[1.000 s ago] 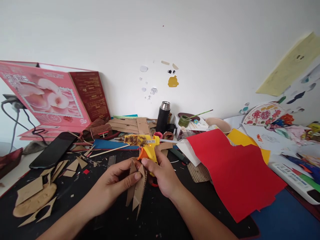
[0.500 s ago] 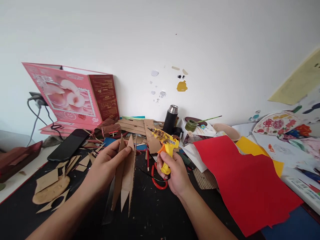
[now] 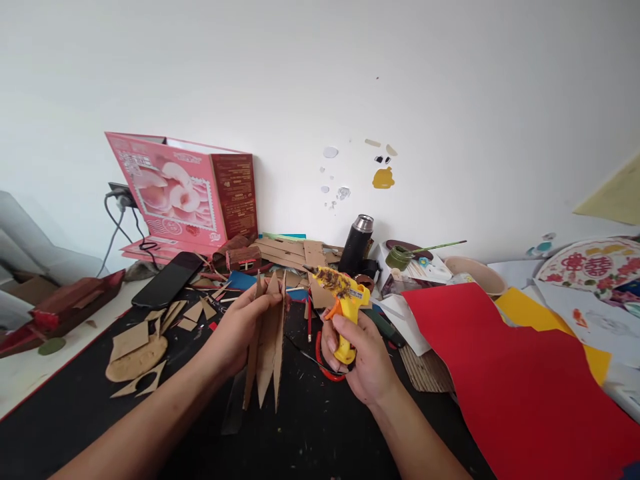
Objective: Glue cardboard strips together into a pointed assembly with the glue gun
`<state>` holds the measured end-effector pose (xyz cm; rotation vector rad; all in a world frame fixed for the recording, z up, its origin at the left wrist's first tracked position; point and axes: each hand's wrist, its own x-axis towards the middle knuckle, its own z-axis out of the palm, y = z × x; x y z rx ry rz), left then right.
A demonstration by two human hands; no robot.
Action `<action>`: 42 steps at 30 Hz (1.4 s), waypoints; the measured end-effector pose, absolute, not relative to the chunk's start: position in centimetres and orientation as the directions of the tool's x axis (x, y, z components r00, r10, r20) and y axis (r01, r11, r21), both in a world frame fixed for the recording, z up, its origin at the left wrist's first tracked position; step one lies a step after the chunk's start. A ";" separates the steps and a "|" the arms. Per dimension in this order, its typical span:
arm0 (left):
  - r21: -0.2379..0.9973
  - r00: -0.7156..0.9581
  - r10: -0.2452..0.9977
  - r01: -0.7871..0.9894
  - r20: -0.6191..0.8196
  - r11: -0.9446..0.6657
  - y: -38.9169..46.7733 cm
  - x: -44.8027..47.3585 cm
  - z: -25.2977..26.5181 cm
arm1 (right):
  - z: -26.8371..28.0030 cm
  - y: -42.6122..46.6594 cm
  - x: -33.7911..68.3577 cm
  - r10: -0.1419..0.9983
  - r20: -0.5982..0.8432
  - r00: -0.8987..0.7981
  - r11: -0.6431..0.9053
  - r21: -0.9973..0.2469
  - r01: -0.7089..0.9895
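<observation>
My left hand (image 3: 249, 325) is closed on several long pointed cardboard strips (image 3: 269, 353), held upright on edge with gaps between them. My right hand (image 3: 364, 353) grips a yellow hot glue gun (image 3: 350, 313) with an orange trigger; brown stains cover its front, and the nozzle points up and left toward the strips without touching them. Beneath the right hand lie red-handled scissors (image 3: 320, 363), partly hidden. A red pencil (image 3: 309, 320) rests between the two hands. Under the strips, a clear ruler-like strip (image 3: 233, 407) lies on the black tabletop.
Cardboard scraps (image 3: 131, 339) lie at left near a black phone (image 3: 167, 280). A pink box (image 3: 185, 193) stands behind. At the back are a black thermos (image 3: 357, 243) and a green paint jar (image 3: 399, 257) with a brush. Red paper (image 3: 500, 360) covers the right side.
The view has turned left, so everything sits further right. The cardboard strips in my left hand have turned slightly and stand closer together. My right hand still holds the glue gun near them.
</observation>
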<state>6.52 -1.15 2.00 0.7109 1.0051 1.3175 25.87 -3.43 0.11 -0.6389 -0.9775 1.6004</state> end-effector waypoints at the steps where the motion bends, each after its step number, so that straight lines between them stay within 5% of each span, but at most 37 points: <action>1: 0.878 -0.041 0.978 -0.451 -0.203 0.164 -1.1 6.6 2.0 | 0.0 -3.5 25.8 0.960 0.091 -0.264 -0.063 -0.850 -0.522; 8: 0.856 0.088 0.955 -0.424 -0.285 0.294 -1.5 6.7 1.8 | -0.1 -3.7 25.6 0.937 0.076 -0.340 -0.120 -0.845 -0.521; 16: 0.838 0.148 0.944 -0.436 -0.294 0.329 -1.1 6.8 1.8 | -1.0 -3.8 25.4 0.972 -0.005 -0.233 -0.099 -0.915 -0.392; 23: 0.797 0.063 0.925 -0.488 -0.374 0.355 -1.2 7.1 2.0 | -0.3 -3.9 25.4 0.948 0.103 -0.302 -0.058 -0.876 -0.479; 33: 0.841 0.149 0.947 -0.436 -0.284 0.320 -1.6 6.9 1.5 | 0.2 -4.2 25.5 0.935 0.069 -0.347 -0.105 -0.883 -0.458; 42: 0.898 0.167 0.968 -0.369 -0.190 0.240 -1.8 7.0 0.6 | -0.4 -4.2 25.3 0.918 0.189 -0.349 0.058 -0.933 -0.354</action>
